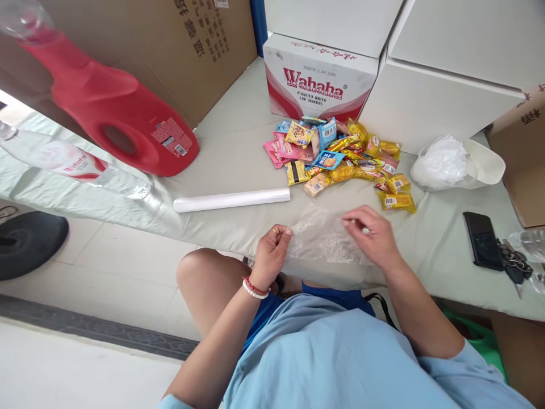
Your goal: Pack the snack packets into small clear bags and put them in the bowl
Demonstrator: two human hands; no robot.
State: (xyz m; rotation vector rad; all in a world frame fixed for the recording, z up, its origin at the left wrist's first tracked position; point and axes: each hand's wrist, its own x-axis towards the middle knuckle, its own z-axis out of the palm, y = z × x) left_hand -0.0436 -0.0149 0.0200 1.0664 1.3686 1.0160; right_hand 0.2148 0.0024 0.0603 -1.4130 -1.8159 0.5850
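Observation:
A thin clear plastic bag lies crumpled at the near edge of the table. My left hand pinches its left edge between thumb and fingers; a bead bracelet circles that wrist. My right hand grips the bag's right side with fingers curled. Just beyond the bag lies a pile of small snack packets, yellow, pink and blue. A white roll lies on the table to the left of the bag.
A Wahaha water carton and white boxes stand behind the snacks. At left are a red jug and a clear bottle. A white bag, black phone and keys lie at right.

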